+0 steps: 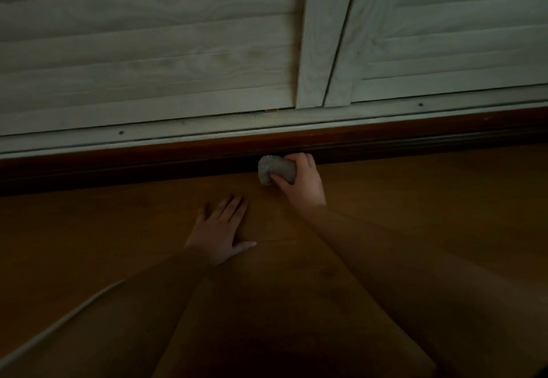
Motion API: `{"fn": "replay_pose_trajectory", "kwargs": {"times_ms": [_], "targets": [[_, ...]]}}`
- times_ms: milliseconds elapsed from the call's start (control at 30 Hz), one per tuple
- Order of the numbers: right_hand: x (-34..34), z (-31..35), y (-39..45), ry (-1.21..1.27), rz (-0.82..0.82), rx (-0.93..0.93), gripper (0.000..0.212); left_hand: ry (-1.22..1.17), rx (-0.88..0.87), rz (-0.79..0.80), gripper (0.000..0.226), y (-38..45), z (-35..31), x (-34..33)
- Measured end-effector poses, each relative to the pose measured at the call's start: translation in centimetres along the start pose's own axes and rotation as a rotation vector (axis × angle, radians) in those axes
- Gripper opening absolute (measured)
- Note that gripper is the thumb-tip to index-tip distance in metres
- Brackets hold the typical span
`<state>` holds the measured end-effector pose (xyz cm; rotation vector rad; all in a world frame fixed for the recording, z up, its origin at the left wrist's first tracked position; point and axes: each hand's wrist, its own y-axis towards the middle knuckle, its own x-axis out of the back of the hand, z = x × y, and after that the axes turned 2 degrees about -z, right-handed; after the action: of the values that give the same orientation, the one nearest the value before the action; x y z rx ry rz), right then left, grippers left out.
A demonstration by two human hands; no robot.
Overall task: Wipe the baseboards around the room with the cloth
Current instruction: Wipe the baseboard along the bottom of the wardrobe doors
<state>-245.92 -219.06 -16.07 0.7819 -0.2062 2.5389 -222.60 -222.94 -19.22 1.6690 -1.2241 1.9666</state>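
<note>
Right hand (pixel 302 183) grasps a bunched grey cloth (pixel 274 168), fingers curled over its top, thumb under its near side. The cloth's left end sticks out past the fingers and sits against the baseboard (pixel 148 167), low down where it meets the floor (pixel 118 244). Right forearm runs back toward lower right, bare.

Left hand (pixel 221 229) lies flat, palm down on the floor, fingers straight and close together pointing up toward the baseboard, thumb spread out to the right. It holds nothing. It sits near the cloth, left of it and closer to the camera, not touching it. Left forearm runs back to lower left.

The baseboard is a dark brown strip crossing the view, sloping up to the right. Above it runs a pale track (pixel 207 128) with small screw heads. Above that stand two pale wood-grain louvered doors (pixel 148 36), their frames meeting right of centre. The floor is brown wood. A pale cord (pixel 59 324) crosses the lower left corner. The scene is dim.
</note>
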Motion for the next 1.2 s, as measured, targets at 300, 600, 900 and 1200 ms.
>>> {"fn": "replay_pose_trajectory", "kwargs": {"times_ms": [300,600,900,1200], "targets": [[8.7,-4.9,0.3,-0.093,-0.163,-0.086,0.042,0.049,-0.078,0.074,0.110,4.1,-2.0,2.1],[14.3,-6.9,0.2,-0.087,-0.363,-0.337,0.045,0.042,-0.082,0.102,0.112,5.0,-3.4,3.3],[10.3,-2.3,-1.4,0.042,-0.447,-0.362,0.050,0.018,-0.122,0.136,0.102,4.4,-3.0,4.7],[-0.1,4.7,-1.8,0.085,-0.098,-0.077,0.046,-0.035,0.033,0.061,0.100,1.0,1.2,1.6]]}}
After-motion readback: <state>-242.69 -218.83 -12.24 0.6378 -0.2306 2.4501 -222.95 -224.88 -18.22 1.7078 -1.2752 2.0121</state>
